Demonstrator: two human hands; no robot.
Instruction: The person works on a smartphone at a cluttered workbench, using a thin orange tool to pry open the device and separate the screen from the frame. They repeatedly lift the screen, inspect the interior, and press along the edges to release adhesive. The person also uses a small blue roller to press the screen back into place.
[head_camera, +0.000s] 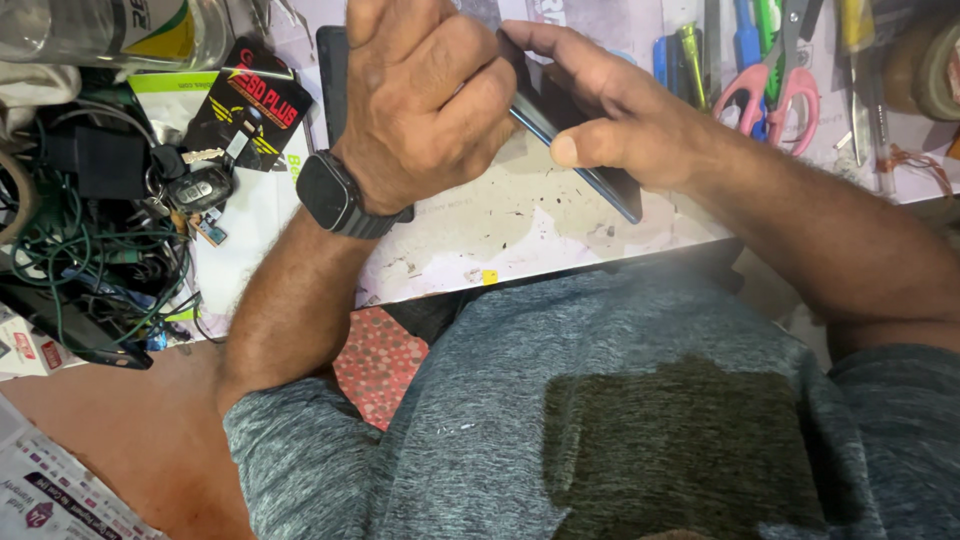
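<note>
Head view, item one: smartphone (600, 180), a thin dark slab with a bluish metal edge, held tilted on its long edge above the surface (500, 230). Judged light, rigid and smooth-sided, so likely slippery; the glass faces are probably fragile, so the grip belongs on the narrow edges rather than on the flat faces.

Item two: right hand (610, 110). Its fingers (540, 40) reach over the upper end of the phone and the thumb presses the near edge, a pinch closed around the frame.

Item three: left hand (425, 95), seen from the back, curled into a loose fist just beside the right hand's fingers, over the phone's upper end. Whether it grips the phone or a small tool cannot be told; the fingertips are hidden. A black smartwatch (335, 200) sits on that wrist.

Item four, outward: right of the right hand's fingers, pink-handled scissors (770, 90) and a row of screwdrivers (720, 50). Well to the left of the left hand's fingers, a car key fob (200, 188), a black and yellow retail card (250, 100) and a tangle of green cables (90, 250).
</note>
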